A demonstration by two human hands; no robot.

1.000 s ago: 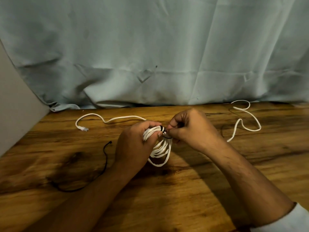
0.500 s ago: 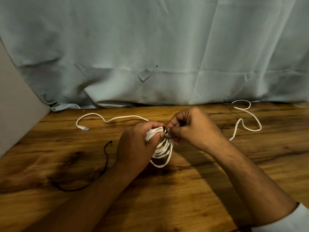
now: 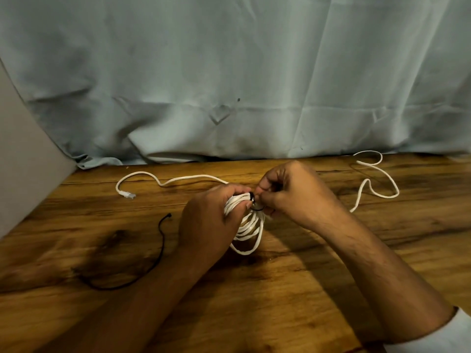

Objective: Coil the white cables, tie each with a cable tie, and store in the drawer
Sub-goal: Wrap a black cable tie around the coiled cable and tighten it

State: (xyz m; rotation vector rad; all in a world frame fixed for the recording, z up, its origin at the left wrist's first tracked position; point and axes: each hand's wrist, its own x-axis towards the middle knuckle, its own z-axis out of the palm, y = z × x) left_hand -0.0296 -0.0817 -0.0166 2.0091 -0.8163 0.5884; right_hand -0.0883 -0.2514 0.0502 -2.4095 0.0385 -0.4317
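Observation:
My left hand (image 3: 209, 220) grips a coil of white cable (image 3: 251, 233) over the middle of the wooden table (image 3: 305, 289). A thin black cable tie (image 3: 254, 203) wraps the top of the coil, and my right hand (image 3: 290, 192) pinches it with thumb and fingertips. One loose end of the cable, with a plug (image 3: 126, 194), trails left across the table. A further stretch of white cable (image 3: 374, 184) lies looped at the right. A second black cable tie (image 3: 153, 258) lies curved on the table to the left of my left forearm. No drawer is in view.
A pale blue-grey cloth (image 3: 229, 85) hangs along the table's back edge. A grey panel (image 3: 23, 161) stands at the far left.
My right hand has shifted slightly up and right while working the black tie at the coil's top. The coil stays in my left hand.

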